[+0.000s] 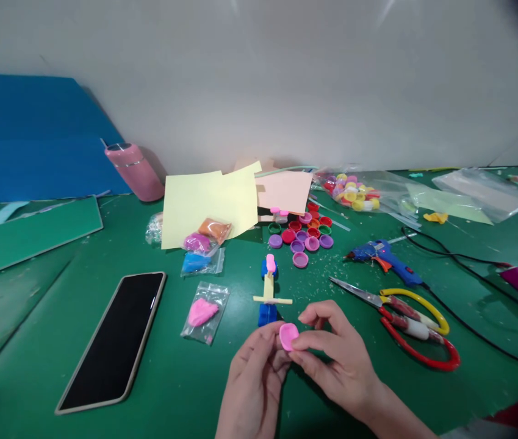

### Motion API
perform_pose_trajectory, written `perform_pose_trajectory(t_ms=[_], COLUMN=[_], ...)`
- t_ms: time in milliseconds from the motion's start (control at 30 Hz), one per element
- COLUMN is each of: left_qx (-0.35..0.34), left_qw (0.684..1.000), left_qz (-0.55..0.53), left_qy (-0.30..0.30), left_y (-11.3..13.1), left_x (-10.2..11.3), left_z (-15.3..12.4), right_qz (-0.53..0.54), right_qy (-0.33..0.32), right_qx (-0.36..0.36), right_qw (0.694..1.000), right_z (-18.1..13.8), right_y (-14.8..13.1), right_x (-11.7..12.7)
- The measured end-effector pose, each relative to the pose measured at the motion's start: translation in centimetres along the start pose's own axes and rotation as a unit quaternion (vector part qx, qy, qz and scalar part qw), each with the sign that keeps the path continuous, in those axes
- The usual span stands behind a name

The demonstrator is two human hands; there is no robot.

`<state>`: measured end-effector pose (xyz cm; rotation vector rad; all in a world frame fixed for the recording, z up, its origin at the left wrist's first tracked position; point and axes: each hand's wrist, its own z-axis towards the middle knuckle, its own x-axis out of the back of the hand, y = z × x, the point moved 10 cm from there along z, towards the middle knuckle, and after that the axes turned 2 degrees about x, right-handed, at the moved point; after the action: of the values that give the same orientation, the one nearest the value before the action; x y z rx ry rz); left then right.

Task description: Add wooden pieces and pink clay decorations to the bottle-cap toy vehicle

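A small rounded piece of pink modelling clay (pixel 288 336), slightly dished in the middle, is held up at the front of the table. My left hand (pixel 255 372) grips its left side with fingers closed. From the right, my right hand (pixel 338 353) pinches its edge between thumb and finger. Just beyond the hands stands a small figure of blue blocks with a yellow strip (pixel 268 289), a crosswise stick and a pink piece on its far end. A clear bag (pixel 204 312) with pink clay lies to the left.
A phone (pixel 115 338) lies left. On the right are open scissors (pixel 400 314) and a blue glue gun (pixel 380 259) with a black cord. Coloured bottle caps (pixel 300 260), yellow paper (pixel 204 201) and a pink tumbler (pixel 135 172) sit toward the wall.
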<state>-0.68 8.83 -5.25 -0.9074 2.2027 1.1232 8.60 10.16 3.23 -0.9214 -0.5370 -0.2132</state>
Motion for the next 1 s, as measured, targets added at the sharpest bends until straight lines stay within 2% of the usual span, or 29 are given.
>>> perform_pose_trajectory(t_ms=[167, 300, 500, 600, 1000], left_qx=[0.04, 0.036, 0.05, 0.065, 0.072], left_qw=[0.995, 0.993, 0.99, 0.99, 0.985], left_qz=[-0.06, -0.064, -0.109, -0.111, -0.146], left_qy=[-0.069, -0.093, -0.07, -0.062, -0.052], left_y=[-1.2, -1.3, -1.9, -2.3, -2.4], left_x=[-1.6, -1.9, -0.9, -0.5, -0.6], left_z=[0.1, 0.5, 0.9, 0.9, 0.8], right_qz=[0.033, 0.021, -0.104, -0.154, -0.149], right_qy=[-0.006, 0.019, 0.077, 0.076, 0.092], right_qx=[0.019, 0.017, 0.062, 0.075, 0.09], right_qw=[0.999, 0.999, 0.99, 0.982, 0.98], right_z=[0.4, 0.6, 0.6, 0.6, 0.4], right_y=[-0.7, -0.7, -2.1, -2.5, -3.2], right_x=[-0.3, -0.3, 0.0, -0.2, -0.1])
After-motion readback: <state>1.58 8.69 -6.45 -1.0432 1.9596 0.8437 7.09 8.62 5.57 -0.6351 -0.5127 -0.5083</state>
